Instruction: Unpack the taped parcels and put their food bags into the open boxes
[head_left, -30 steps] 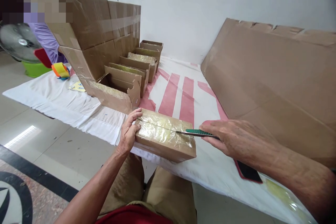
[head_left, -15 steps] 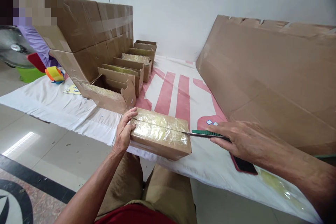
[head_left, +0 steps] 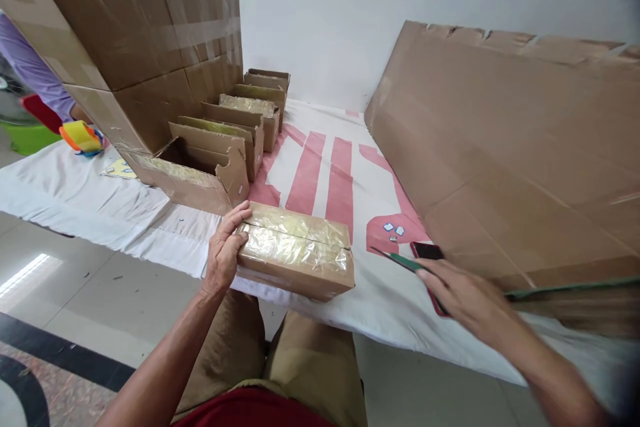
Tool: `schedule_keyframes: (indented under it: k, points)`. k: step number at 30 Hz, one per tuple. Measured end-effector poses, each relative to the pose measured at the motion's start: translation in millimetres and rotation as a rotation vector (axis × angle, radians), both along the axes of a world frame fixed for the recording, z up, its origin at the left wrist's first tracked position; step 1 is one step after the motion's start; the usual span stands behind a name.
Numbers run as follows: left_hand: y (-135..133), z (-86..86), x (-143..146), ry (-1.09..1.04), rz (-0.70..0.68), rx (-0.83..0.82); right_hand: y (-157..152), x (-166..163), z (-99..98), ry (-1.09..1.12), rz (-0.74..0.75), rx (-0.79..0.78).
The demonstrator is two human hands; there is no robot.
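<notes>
Taped box (head_left: 296, 259) lay at near table edge (head_left: 165, 240), left hand (head_left: 223, 250) on its left end. Knife (head_left: 400, 260) in right hand (head_left: 467, 300) sat right of it, apart. Row of open boxes (head_left: 235, 140) stood behind-left; flat cardboard sheet (head_left: 505, 147) leaned at right.

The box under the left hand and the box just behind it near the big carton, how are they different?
The taped box is shut, with shiny clear tape over its top; the open box has its flaps up. The taped box has the left hand gripping its end; no hand touches the open box. The taped box sits at the table's near edge; the open box sits farther back. Both are brown cardboard.
</notes>
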State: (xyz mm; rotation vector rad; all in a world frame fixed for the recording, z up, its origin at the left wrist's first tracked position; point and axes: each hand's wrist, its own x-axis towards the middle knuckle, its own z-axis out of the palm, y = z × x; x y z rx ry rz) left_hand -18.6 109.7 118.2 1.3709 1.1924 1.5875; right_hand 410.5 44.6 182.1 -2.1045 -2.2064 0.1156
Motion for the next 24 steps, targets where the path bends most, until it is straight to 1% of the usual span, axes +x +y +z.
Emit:
schedule_keyframes:
  k: [3, 5, 7, 9, 10, 12, 14, 16, 19, 21, 24]
  points:
    - [-7, 7.9, 1, 0.02, 0.054, -0.038, 4, -22, -58.3, -0.084, 0.006, 0.075]
    - [-14, 13.5, -1, 0.034, 0.093, -0.064, 8, -29, -88.1, -0.121, 0.006, 0.175]
    - [-21, 17.1, -6, 0.042, 0.111, -0.093, 12, -30, -106.8, -0.134, 0.024, 0.26]
    - [-27, 18.0, -14, 0.051, 0.111, -0.15, 13, -29, -113.3, -0.133, 0.051, 0.3]
    - [-29, 17.5, -17, 0.063, 0.102, -0.186, 12, -29, -111.9, -0.12, 0.058, 0.316]
    - [-34, 15.9, -22, 0.094, 0.072, -0.239, 9, -34, -100.6, -0.04, 0.068, 0.349]
    - [-37, 15.0, -24, 0.116, 0.044, -0.262, 3, -46, -80.5, 0.119, 0.073, 0.364]
    - [-38, 16.2, -23, 0.117, 0.04, -0.276, -4, -65, -56.7, 0.291, 0.096, 0.367]
    - [-39, 20.8, -18, 0.107, 0.049, -0.319, -10, -98, -27.0, 0.448, 0.155, 0.386]
    - [-39, 24.1, -15, 0.084, 0.028, -0.337, -10, -116, -16.5, 0.478, 0.195, 0.406]
    - [-39, 27.0, -13, -0.018, -0.037, -0.306, -9, -134, -12.6, 0.486, 0.21, 0.485]
